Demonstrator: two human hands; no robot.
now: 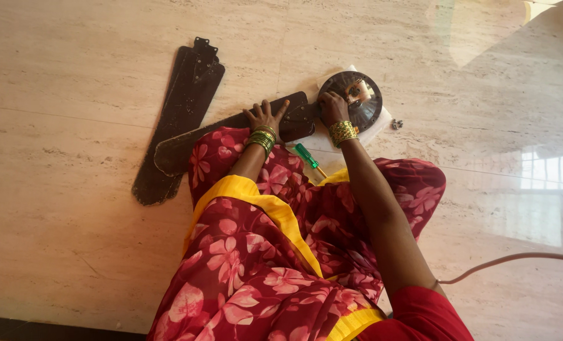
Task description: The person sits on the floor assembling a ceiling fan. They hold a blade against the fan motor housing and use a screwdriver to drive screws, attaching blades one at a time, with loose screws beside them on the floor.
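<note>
On the pale marble floor (73, 76), your left hand (264, 116) pressed flat, fingers spread, on one of three dark brown fan blades (231, 129); your right hand (333, 108) gripped the single round dark motor housing (357, 98), one green-handled screwdriver (308, 155) nearby.

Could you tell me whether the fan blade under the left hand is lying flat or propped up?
Flat: the fan blade lies on the floor, left hand pressing it.

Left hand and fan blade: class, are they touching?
Touching. The head view shows the left hand pressed flat on the dark fan blade lying on the floor, fingers spread, no gap.
</note>
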